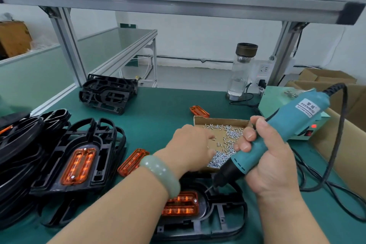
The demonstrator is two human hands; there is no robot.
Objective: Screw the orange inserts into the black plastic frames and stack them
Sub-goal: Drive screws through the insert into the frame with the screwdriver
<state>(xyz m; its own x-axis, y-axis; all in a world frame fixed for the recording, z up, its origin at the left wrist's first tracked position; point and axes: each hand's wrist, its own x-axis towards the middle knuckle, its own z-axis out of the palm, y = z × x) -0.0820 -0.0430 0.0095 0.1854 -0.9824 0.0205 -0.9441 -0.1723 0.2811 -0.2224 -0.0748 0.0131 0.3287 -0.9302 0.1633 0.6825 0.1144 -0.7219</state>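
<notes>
Presently the screwdriver (285, 130) (teal, corded) is gripped in the right hand (271, 160), fingers wrapped round its body. Its bit is pointed down at the black frame (217, 222), which lies at the near edge of the green mat (158, 109); contact can't be confirmed. An orange insert (181, 206) is seated in that frame, w/ one screw head seen at its right end.

The left hand (190, 144) is reached into the cardboard box (219, 120) of screws (230, 138). Whether a screw is pinched can't be told, as the fingertips are hidden behind the back of the hand. A pale green bangle (160, 174) is worn on that wrist.

At left a stack of frames (49, 164) is seen, the top one fitted w/ a top insert (79, 166) & 2 screw heads. A loose insert (132, 161) lies between that stack & the left wrist. A second loose insert (199, 111) lies just behind the box. Empty frames (108, 94) are piled at the mat's far left. A glass bottle (240, 71) is stood upright at the far edge.
</notes>
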